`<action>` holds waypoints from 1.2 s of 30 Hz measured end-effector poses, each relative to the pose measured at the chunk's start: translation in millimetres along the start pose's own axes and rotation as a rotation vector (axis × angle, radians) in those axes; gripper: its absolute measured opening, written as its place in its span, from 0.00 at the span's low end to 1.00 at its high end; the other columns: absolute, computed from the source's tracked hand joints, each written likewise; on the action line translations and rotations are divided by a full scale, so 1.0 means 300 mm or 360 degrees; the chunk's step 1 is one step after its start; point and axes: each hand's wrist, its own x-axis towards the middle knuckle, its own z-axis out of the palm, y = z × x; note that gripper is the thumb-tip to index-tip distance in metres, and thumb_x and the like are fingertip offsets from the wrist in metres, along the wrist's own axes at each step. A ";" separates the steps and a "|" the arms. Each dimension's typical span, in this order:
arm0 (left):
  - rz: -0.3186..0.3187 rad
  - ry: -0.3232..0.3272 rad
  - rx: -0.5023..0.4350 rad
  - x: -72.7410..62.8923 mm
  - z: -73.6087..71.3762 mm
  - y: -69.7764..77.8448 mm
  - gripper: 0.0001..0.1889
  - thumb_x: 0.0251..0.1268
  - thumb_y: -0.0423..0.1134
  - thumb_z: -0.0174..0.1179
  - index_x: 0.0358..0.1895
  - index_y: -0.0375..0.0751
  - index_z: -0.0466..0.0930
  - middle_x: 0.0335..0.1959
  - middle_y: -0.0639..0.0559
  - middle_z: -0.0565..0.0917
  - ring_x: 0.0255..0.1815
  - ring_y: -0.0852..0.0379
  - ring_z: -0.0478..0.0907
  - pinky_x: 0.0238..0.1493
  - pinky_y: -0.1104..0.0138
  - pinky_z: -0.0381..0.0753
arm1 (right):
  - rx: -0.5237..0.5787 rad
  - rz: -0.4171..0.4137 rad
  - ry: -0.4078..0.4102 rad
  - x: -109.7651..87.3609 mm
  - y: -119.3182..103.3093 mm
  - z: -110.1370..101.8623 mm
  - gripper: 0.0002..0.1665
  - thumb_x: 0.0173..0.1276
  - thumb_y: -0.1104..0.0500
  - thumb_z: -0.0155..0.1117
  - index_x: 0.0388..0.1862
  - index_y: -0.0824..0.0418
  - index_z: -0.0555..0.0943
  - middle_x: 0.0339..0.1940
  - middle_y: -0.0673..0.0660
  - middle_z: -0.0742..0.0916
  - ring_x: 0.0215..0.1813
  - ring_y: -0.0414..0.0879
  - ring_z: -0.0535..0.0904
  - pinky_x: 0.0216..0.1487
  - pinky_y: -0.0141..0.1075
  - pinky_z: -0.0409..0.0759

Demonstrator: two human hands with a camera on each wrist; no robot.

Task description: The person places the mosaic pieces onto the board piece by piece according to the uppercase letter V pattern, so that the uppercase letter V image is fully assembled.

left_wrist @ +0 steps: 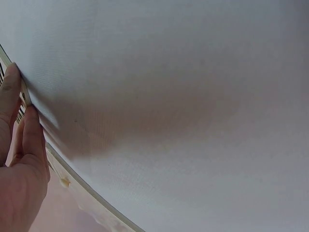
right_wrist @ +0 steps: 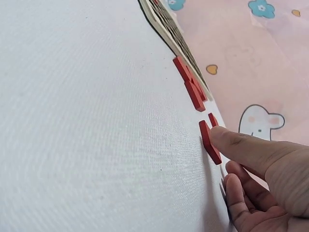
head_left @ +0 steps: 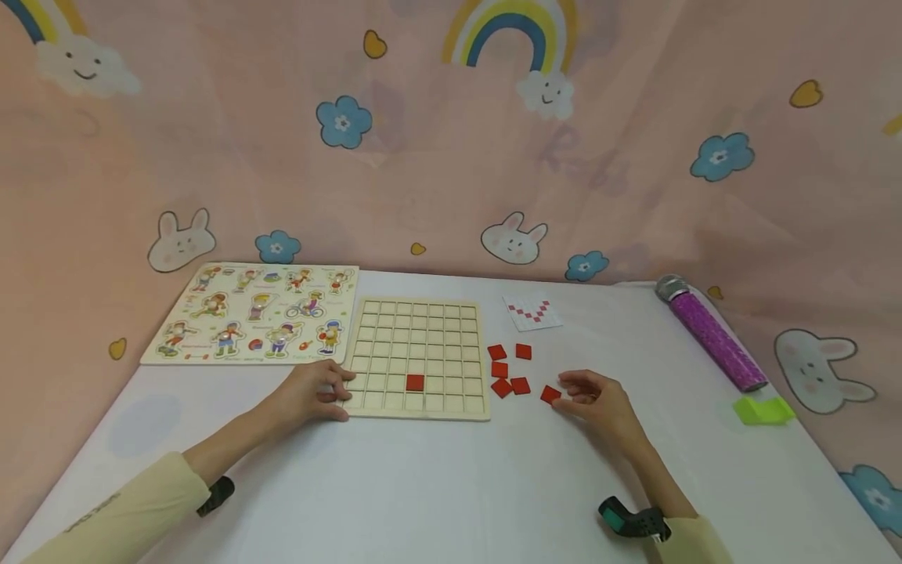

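A pale wooden grid board (head_left: 451, 338) lies flat on the white table, with one red square tile (head_left: 415, 383) in a cell of its lower middle. My left hand (head_left: 310, 390) holds the board by its lower left edge, thumb near the corner; in the left wrist view its fingertips (left_wrist: 32, 116) sit right at the rim. To the right of the board, my right hand (head_left: 602, 406) pinches another red square tile (head_left: 550, 394) between thumb and fingers, close over the table. Several loose red tiles (head_left: 520, 385) lie between that hand and the board.
Behind the loose tiles lies a white card (head_left: 533, 312) printed with a V of red squares. A picture puzzle board (head_left: 247, 313) adjoins the grid board's left. At far right are a glittery purple tube (head_left: 717, 337) and a bright green block (head_left: 764, 410). A patterned pink cloth (head_left: 423, 172) hangs behind.
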 end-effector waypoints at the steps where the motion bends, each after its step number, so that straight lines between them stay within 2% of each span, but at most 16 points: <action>1: -0.0001 -0.0001 -0.0006 0.000 0.001 -0.002 0.11 0.42 0.30 0.75 0.25 0.38 0.79 0.50 0.37 0.81 0.53 0.40 0.77 0.47 0.68 0.83 | -0.0013 0.0003 -0.0003 -0.001 -0.002 0.001 0.26 0.58 0.59 0.73 0.54 0.67 0.78 0.48 0.63 0.84 0.43 0.50 0.79 0.41 0.19 0.78; 6: -0.0005 -0.0020 -0.0050 -0.001 0.005 -0.006 0.11 0.42 0.30 0.75 0.25 0.37 0.79 0.51 0.36 0.80 0.53 0.38 0.77 0.46 0.67 0.83 | -0.0051 0.0029 -0.0001 -0.006 -0.001 0.007 0.25 0.58 0.60 0.73 0.53 0.67 0.79 0.45 0.62 0.84 0.41 0.48 0.78 0.39 0.20 0.78; 16: 0.0018 -0.0009 -0.0023 0.004 0.005 -0.009 0.11 0.43 0.31 0.75 0.25 0.38 0.79 0.50 0.37 0.80 0.53 0.39 0.78 0.46 0.67 0.83 | -0.0096 0.0041 -0.0005 -0.001 -0.007 0.007 0.24 0.57 0.60 0.74 0.50 0.68 0.80 0.42 0.60 0.84 0.40 0.48 0.78 0.38 0.21 0.78; 24: -0.0005 -0.0002 -0.0022 -0.009 0.009 -0.004 0.12 0.42 0.31 0.75 0.25 0.38 0.79 0.50 0.37 0.81 0.52 0.40 0.78 0.46 0.67 0.83 | -0.0163 0.0073 -0.0010 -0.003 -0.013 0.013 0.19 0.58 0.62 0.73 0.48 0.67 0.81 0.41 0.59 0.85 0.38 0.47 0.77 0.36 0.21 0.78; 36: -0.0008 0.0013 -0.0051 -0.012 0.000 0.020 0.13 0.43 0.30 0.75 0.25 0.38 0.75 0.51 0.36 0.80 0.50 0.41 0.80 0.46 0.65 0.83 | -0.0088 -0.0039 -0.0061 0.015 0.007 0.002 0.22 0.59 0.65 0.71 0.54 0.65 0.80 0.44 0.59 0.84 0.37 0.47 0.75 0.36 0.23 0.79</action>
